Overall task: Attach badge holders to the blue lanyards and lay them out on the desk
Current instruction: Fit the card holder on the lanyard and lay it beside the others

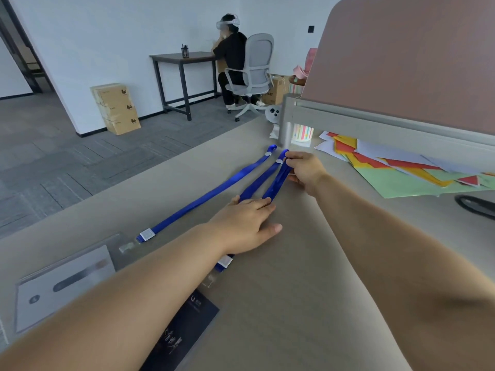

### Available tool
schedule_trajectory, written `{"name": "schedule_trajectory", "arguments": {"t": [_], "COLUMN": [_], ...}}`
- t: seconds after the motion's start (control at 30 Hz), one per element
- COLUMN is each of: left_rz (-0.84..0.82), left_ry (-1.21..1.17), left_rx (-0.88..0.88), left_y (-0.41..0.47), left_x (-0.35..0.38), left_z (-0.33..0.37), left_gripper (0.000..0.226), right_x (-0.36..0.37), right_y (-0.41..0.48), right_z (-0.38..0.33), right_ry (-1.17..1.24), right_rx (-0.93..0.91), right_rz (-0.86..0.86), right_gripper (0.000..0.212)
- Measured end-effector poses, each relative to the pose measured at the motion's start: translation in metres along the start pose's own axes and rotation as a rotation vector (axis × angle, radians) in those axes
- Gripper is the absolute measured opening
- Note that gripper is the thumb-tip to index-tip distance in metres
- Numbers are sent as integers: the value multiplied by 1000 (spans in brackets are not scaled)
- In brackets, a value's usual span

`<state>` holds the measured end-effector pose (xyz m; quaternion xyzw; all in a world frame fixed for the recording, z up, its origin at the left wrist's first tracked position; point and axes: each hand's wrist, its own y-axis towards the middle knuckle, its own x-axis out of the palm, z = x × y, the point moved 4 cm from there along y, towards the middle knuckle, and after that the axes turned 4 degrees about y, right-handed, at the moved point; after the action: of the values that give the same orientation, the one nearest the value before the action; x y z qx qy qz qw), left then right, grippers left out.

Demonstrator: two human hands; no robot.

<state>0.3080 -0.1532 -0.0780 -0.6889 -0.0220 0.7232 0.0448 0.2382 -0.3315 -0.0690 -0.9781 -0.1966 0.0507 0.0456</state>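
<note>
Two lanyards (203,195) on worktop (294,263). Laying-out step: left hand (246,226) flat on second lanyard (276,180), right hand (304,170) pinching its 12 o'clock loop. Next: straighten, release.

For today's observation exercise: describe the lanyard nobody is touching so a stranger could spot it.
On the beige desk, two blue lanyards fan out. The untouched lanyard is the leftmost strap, lying flat and alone, clear of both hands, ending beside a white-card badge holder.

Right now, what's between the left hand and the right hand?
In the head view, the second blue lanyard spans that stretch: the left hand presses its lower part to the desk while the right hand pinches its far loop.
</note>
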Motion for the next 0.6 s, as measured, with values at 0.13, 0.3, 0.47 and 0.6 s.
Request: {"name": "schedule_trajectory", "arguments": {"t": [0.13,0.3,0.47,0.6], "left_rz": [84,104,48,126], "left_ry": [-52,90,80,19], "left_rx": [10,36,-15,-21], "left_y": [15,39,64,71], "left_x": [-23,-35,-29,-25], "left_z": [-3,-4,-11,-9], "left_gripper": [42,35,32,23], "right_x": [-4,-13,-22,-23], "right_y": [4,16,30,35], "right_z": [-1,-4,-2,-3], "right_ry": [-3,8,-416,-619], "right_rx": [-45,-49,-92,-190], "right_rz": [15,37,72,160], "right_gripper": [34,39,48,57]}}
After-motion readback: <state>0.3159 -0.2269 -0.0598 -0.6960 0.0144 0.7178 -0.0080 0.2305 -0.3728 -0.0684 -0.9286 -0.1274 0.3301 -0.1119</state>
